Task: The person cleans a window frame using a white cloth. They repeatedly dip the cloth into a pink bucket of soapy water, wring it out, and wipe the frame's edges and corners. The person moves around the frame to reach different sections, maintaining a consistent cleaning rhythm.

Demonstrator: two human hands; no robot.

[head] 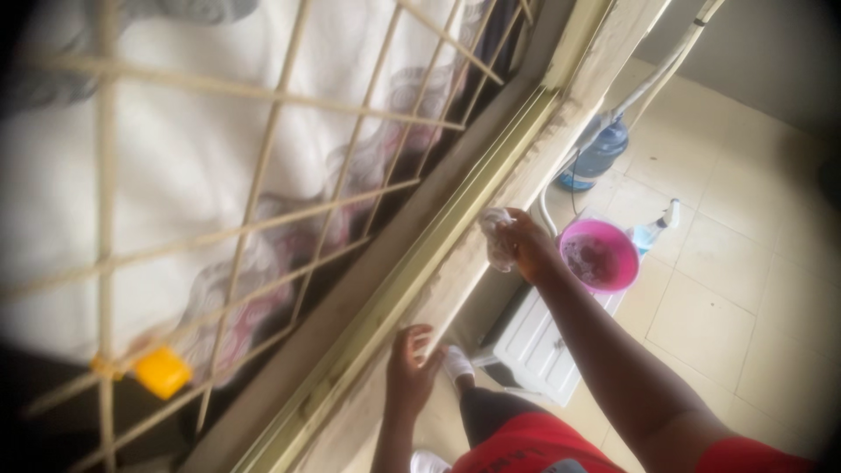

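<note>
My right hand (524,245) is closed on a crumpled white cloth (496,236) and presses it against the cream window frame (491,180), about halfway along its edge. My left hand (410,368) rests lower down on the same frame, fingers spread against the painted edge, holding nothing. A metal window grille (263,158) with thin cream bars fills the left, and a patterned white curtain (175,166) hangs behind it. The view is blurred.
A pink bowl (599,256) stands on a white plastic stool (543,342) below my right arm. A spray bottle (655,229) and a large blue water bottle (599,151) stand on the tiled floor (727,289). A yellow object (161,371) sits at the grille's lower left.
</note>
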